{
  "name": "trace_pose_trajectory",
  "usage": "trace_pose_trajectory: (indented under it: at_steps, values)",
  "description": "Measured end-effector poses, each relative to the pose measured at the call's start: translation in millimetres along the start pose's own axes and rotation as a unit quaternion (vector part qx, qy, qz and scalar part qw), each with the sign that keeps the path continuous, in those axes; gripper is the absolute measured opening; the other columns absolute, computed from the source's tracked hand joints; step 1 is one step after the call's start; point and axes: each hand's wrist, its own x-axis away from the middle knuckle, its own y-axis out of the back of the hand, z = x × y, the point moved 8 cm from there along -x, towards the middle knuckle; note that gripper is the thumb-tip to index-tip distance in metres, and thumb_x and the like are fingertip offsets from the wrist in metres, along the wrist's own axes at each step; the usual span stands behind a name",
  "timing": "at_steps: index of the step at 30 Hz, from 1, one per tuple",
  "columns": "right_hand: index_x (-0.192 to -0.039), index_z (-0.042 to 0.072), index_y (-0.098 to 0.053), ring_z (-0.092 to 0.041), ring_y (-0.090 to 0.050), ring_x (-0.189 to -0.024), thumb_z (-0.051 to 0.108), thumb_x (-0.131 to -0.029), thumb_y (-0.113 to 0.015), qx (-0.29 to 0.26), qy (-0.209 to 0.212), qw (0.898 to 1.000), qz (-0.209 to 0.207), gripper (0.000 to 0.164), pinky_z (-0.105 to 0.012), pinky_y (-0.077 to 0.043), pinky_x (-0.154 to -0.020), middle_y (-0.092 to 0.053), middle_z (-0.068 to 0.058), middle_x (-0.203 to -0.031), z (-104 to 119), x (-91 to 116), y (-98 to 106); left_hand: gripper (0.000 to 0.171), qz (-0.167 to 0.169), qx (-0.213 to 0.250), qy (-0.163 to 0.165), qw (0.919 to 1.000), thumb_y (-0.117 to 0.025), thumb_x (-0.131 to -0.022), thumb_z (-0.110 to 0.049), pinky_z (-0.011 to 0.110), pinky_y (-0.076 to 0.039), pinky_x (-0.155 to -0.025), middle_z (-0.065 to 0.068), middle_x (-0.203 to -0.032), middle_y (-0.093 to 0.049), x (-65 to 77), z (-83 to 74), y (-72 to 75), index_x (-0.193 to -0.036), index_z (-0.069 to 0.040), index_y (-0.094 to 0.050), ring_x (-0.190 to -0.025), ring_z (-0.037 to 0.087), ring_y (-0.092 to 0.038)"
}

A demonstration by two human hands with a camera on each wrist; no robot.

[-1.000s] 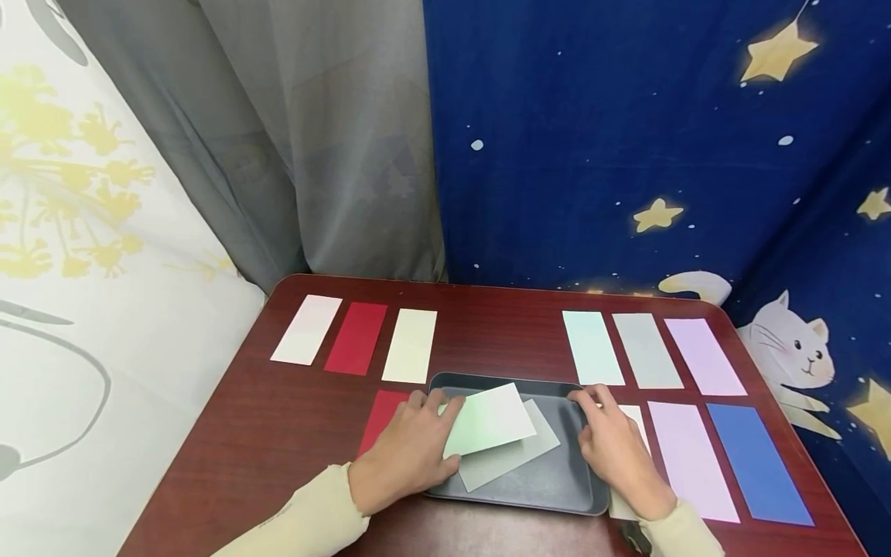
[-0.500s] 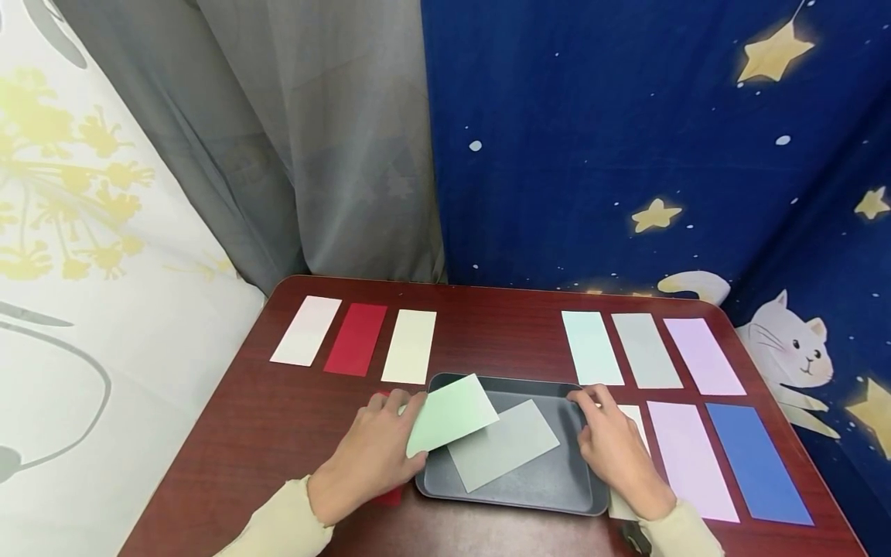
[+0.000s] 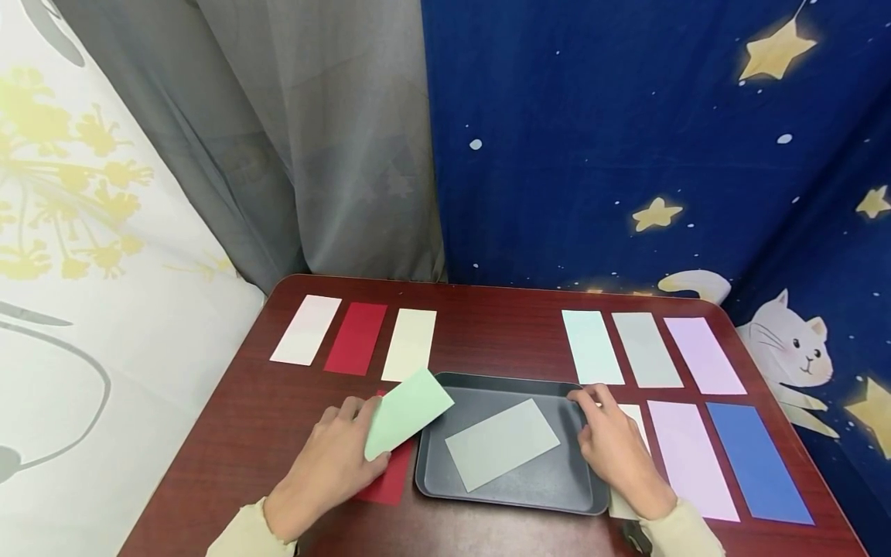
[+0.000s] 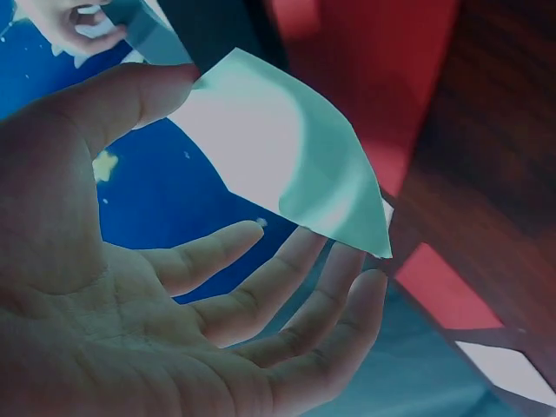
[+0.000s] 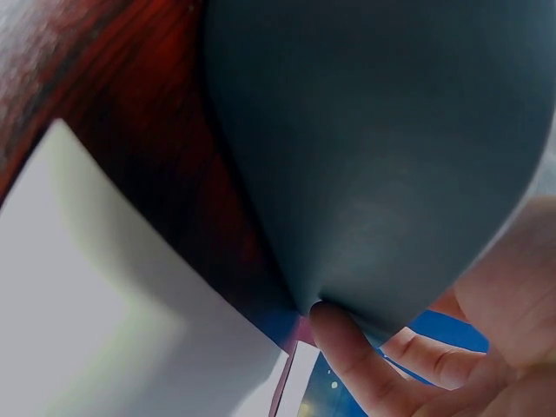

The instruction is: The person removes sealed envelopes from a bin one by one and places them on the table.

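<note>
My left hand (image 3: 330, 456) pinches a light green paper card (image 3: 407, 414) by its ends, between thumb and fingers. The left wrist view shows this green card (image 4: 287, 139) bowed, thumb at one end and fingertips at the other. Beneath it a red card (image 3: 391, 481) lies on the table, partly covered by the hand and the green card. A dark grey tray (image 3: 536, 478) stands just to the right, with a grey card (image 3: 503, 445) lying slanted inside. My right hand (image 3: 619, 452) grips the tray's right wall; in the right wrist view its fingers (image 5: 347, 347) curl over the edge.
Along the table's back left lie a pale pink card (image 3: 306, 330), a red card (image 3: 356, 338) and a cream card (image 3: 409, 345). Mint (image 3: 593, 347), grey (image 3: 647, 350) and lilac cards (image 3: 704, 355) line the back right. Another lilac card (image 3: 692, 460) and a blue card (image 3: 759, 463) lie nearer.
My left hand has carried the green card leftward, out from above the grey card to over the red card beside the tray. My right hand and the tray stay put.
</note>
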Motion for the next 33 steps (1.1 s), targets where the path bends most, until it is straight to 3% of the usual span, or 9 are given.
trace_pose_trajectory:
  at_steps: [6,19,25,33]
  values:
    - [-0.117,0.008,-0.064,-0.015,-0.057,-0.066,-0.011,-0.067,-0.061,-0.001,-0.002,1.000,0.002,0.053,-0.026,-0.039,-0.046,-0.053,-0.006,-0.110,0.0,0.2,-0.1,0.074,0.005,0.019,0.035,0.9992,-0.080,-0.070,-0.032,0.048,-0.050,-0.071,0.014,-0.111,-0.056,11.5,20.7,-4.6,-0.132,-0.003,-0.053,-0.086,0.032,-0.055]
    - [-0.116,0.008,-0.064,-0.012,-0.052,-0.063,-0.011,-0.067,-0.061,-0.001,-0.004,1.000,0.003,0.053,-0.025,-0.037,-0.046,-0.053,-0.005,-0.109,0.4,0.3,0.2,0.073,-0.016,0.015,0.079,0.9966,-0.080,-0.070,-0.032,0.051,-0.050,-0.067,0.021,-0.108,-0.058,35.8,55.4,-3.1,-0.130,-0.001,-0.052,-0.076,0.035,-0.056]
    - [-0.117,0.008,-0.064,-0.015,-0.056,-0.067,-0.012,-0.068,-0.061,-0.001,-0.009,1.000,0.010,0.053,-0.025,-0.038,-0.046,-0.053,-0.005,-0.110,0.9,0.1,0.0,0.074,0.003,0.003,0.115,0.9933,-0.078,-0.074,-0.035,0.053,-0.048,-0.067,0.024,-0.110,-0.056,44.4,70.7,-4.5,-0.132,0.001,-0.049,-0.076,0.037,-0.055]
    - [-0.118,0.008,-0.064,-0.015,-0.058,-0.069,-0.012,-0.068,-0.062,-0.001,-0.019,1.000,0.018,0.054,-0.025,-0.039,-0.046,-0.053,-0.006,-0.110,0.6,0.8,-1.1,0.079,0.050,-0.014,0.167,0.9845,-0.073,-0.079,-0.042,0.056,-0.048,-0.058,0.030,-0.109,-0.053,53.8,84.7,-8.7,-0.135,0.005,-0.045,-0.077,0.045,-0.055]
